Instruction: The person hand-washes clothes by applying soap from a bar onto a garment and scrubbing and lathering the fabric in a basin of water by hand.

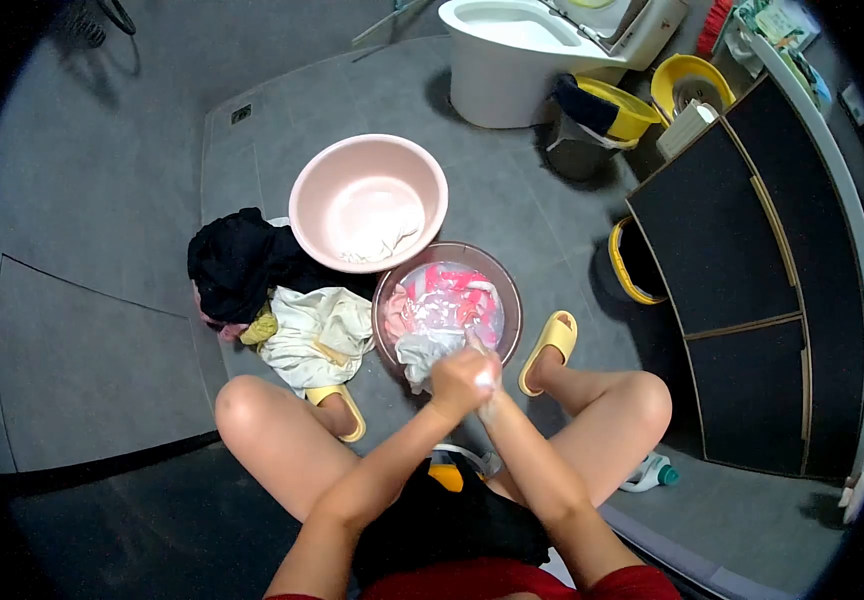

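My left hand point(459, 383) is closed in a fist above the near rim of a brown basin point(514, 300). Pressed against it, my right hand point(489, 372) is also closed, its fingers partly hidden. A wet white cloth point(427, 353) runs from beneath the hands over the basin's near left edge. White suds or a bit of cloth show between the hands. Pink-and-white laundry point(457, 292) lies in sudsy water inside the basin. Touching its far left side is a larger pink basin point(317, 195), with a small white cloth point(392, 238) at its bottom.
Black clothing point(232, 262) and a cream garment point(317, 330) are heaped on the floor at the left. Yellow slippers point(554, 345) are on my feet. A toilet point(497, 70), a trash bin point(592, 135) and a dark cabinet point(742, 340) stand beyond and right. A bottle point(649, 474) lies near my right leg.
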### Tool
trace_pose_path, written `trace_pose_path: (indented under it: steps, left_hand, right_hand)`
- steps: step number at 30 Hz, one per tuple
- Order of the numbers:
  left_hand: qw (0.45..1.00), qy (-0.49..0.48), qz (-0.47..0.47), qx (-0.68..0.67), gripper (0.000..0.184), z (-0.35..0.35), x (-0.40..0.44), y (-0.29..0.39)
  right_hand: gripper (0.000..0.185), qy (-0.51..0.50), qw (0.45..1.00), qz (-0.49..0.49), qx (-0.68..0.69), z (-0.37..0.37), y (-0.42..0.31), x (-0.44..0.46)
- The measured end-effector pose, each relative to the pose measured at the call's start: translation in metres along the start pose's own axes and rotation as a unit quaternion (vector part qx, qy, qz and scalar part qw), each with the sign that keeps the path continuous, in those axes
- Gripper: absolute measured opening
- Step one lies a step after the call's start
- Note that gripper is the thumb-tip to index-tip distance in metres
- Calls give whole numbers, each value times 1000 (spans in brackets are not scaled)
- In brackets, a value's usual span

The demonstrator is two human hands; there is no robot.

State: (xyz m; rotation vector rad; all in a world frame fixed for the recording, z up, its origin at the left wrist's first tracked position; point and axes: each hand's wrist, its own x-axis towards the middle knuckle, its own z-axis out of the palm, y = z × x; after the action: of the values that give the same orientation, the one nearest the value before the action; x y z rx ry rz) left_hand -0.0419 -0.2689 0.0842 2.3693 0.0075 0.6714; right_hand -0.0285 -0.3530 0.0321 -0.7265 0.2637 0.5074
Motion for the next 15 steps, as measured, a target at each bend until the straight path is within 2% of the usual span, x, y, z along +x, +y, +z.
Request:
trace_pose_path:
  steps: [1,2,3,4,5,6,7,8,9,11,12,13,15]
  left_hand:
    - [1000,-13,-7,-10,23,1,-3,-1]
    - [998,7,-43,-42,19,-4,5,-14]
    - [994,30,-77,-73,16,-7,16,-27]
    - [990,55,-124,-33,14,-3,11,-27]
    - [993,47,-93,-55,16,-6,5,-17]
    - [995,40,-59,-74,18,-13,2,0]
    - [995,30,-26,-93,21,-21,3,14]
    - [993,10,-35,-110,19,-30,7,22]
    - [994,15,-53,-94,19,-26,8,12]
    - [993,24,-91,-64,20,-13,10,-24]
    - [959,-3,-236,-155,25,-19,21,-31]
    - [952,-27,-263,-156,32,-28,25,-35]
    - [950,-33,-238,-200,39,-21,22,-59]
  right_hand:
    - [17,13,997,36,72,17,-5,-11]
    - [20,147,988,10,-50,73,-22,-30]
    - [20,137,989,13,-60,72,-21,-28]
    - [20,126,989,16,-72,68,-22,-25]
    - [20,113,990,19,-85,67,-23,-22]
    - [24,142,983,41,-106,71,-30,-23]
    - [26,110,984,60,-124,26,-18,-8]
    - [27,120,985,58,-114,30,-16,-10]
    - [28,130,985,55,-103,38,-17,-13]
    - [30,118,978,124,-119,58,-18,-20]
    - [32,111,973,157,-129,70,-24,-24]
    - [34,118,971,142,-151,82,-34,-29]
    - [39,126,967,112,-193,105,-53,-37]
